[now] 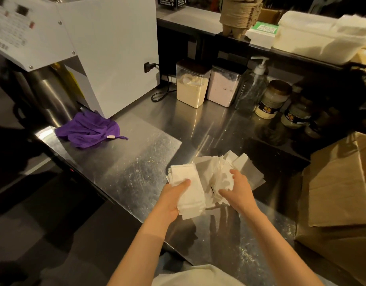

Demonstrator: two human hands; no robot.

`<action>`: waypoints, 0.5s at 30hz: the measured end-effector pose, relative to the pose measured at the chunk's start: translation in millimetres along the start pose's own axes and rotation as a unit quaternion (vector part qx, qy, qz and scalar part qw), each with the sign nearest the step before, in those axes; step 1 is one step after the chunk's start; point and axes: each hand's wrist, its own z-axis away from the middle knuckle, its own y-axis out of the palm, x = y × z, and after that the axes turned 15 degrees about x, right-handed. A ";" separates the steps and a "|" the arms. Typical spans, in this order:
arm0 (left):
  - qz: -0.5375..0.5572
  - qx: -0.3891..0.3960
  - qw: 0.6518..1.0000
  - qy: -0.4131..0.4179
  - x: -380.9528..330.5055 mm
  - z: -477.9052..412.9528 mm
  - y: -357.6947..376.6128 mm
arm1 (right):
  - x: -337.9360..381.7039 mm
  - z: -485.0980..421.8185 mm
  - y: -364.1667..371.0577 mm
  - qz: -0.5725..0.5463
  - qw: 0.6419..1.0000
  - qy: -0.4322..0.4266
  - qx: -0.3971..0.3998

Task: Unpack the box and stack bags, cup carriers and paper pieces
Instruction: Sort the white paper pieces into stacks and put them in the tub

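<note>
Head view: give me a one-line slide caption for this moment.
Left hand grips a stack of white paper pieces; right hand rests on the loose pile on the steel counter.

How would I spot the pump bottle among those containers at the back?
Follow the steel counter to its back row under the raised shelf. The pump bottle stands between the pink powder tub and the round jars. Only it has a white pump on top.

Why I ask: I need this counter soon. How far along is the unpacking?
Done: white paper pieces are out on the scratched steel counter. In hand: the left hand grips a gathered stack of them; the right hand rests on the loose ones. Left: gathering those, plus whatever the brown cardboard box holds, unseen.
</note>
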 end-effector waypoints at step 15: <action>-0.003 -0.002 1.000 -0.012 4.1 -0.4 2.5 | -23.5 -18.3 23.7 0.130 0.991 0.001 0.015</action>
